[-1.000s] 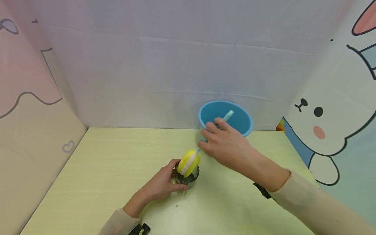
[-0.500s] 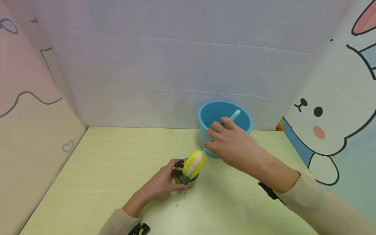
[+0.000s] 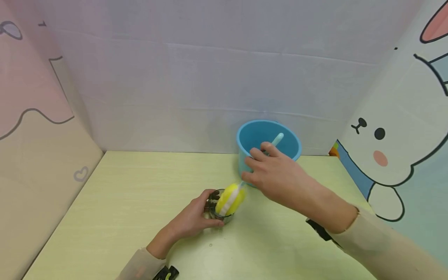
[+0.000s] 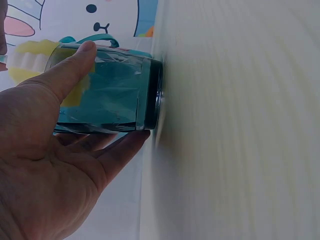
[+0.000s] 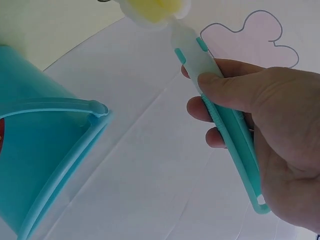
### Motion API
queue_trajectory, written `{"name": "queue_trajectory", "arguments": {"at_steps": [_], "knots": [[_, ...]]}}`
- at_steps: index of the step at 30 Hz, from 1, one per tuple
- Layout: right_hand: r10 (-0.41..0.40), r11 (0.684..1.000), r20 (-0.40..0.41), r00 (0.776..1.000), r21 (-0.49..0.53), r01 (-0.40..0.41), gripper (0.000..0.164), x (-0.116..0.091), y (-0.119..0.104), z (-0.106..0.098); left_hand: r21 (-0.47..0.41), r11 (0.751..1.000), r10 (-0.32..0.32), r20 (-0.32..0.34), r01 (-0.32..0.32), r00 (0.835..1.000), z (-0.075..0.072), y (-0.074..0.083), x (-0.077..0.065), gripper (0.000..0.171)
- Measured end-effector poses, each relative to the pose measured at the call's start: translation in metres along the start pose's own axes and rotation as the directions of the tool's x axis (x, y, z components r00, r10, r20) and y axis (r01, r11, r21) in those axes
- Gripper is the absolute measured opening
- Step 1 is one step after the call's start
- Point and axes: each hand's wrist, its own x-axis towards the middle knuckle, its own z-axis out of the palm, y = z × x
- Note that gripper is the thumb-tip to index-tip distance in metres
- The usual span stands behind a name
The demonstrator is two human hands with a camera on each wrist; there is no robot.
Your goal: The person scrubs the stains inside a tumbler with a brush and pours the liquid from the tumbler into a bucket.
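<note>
My left hand [image 3: 194, 217] holds a clear glass [image 4: 117, 90] on the table, its thumb and fingers curled round the sides. In the left wrist view the glass has a thick, dark base close to the tabletop. My right hand [image 3: 280, 179] grips the turquoise handle [image 5: 225, 120] of a sponge cup brush, thumb along its upper part. The yellow and white sponge head [image 3: 230, 200] is tilted, its lower end inside the mouth of the glass. Its upper part shows above the rim.
A blue bucket [image 3: 241, 134] with a carrying handle [image 5: 55, 104] stands at the back of the table, just behind my right hand. Small water drops lie on the table [image 3: 157, 175] near the glass. Printed cloth walls enclose the back and sides.
The sponge head moves up and right out of the glass, then slightly back down and left into its mouth, with my right hand following. My left hand and the glass stay put.
</note>
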Motion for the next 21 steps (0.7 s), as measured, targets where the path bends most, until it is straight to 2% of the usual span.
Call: {"name": "queue_trajectory", "arguments": {"at_steps": [14,21], "knots": [[0.001,1.0,-0.037,0.999,0.002,-0.001,0.038,0.013,-0.008,0.003,-0.082,0.997,0.011,0.027,-0.009,1.0,-0.001,0.002,0.0,0.083],[0.033,0.999,-0.09,0.995,-0.015,-0.035,0.025,0.014,-0.004,0.009,-0.087,0.996,0.016,0.02,-0.014,1.0,-0.001,0.003,-0.001,0.082]]}}
